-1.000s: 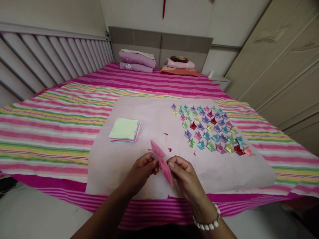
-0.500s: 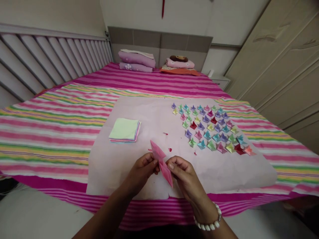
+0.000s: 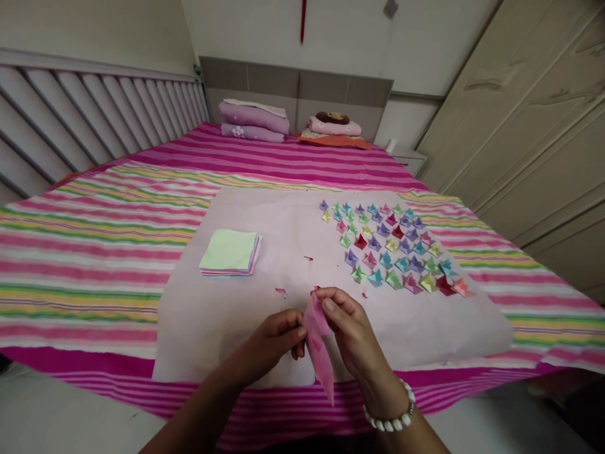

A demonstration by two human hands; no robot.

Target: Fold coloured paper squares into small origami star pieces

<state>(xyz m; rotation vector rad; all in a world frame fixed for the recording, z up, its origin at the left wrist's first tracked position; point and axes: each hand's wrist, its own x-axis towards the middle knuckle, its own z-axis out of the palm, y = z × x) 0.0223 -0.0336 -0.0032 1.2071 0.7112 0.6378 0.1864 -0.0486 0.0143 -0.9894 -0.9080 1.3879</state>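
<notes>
The left hand (image 3: 271, 334) and the right hand (image 3: 352, 334) both pinch one piece of pink paper (image 3: 321, 362) between thumb and fingertips, the left from the side and the right over the top edge. The paper is held in the air just above the near edge of the bed. It hangs as a narrow, long strip with its point aimed down.

A moment ago the same paper was spread wider. One flap stuck up and to the left above the fingers, and a second pointed down to the right. That upper flap no longer shows. It seems to have been brought in against the rest, so the piece looks a fold tighter than it was. The hands have also dropped a little toward the person. A white bead bracelet (image 3: 390, 419) sits on the right wrist.

Under the hands lies a pale sheet (image 3: 212, 328) spread over the striped bed cover (image 3: 94, 239). A few small pink scraps (image 3: 281, 291) lie on it just beyond the fingers. To the left is a stack of square coloured papers (image 3: 229, 252), green on top. To the right, rows of small folded shapes (image 3: 392, 249) in many colours lie close together. Pillows (image 3: 255, 120) rest at the far end of the bed.
</notes>
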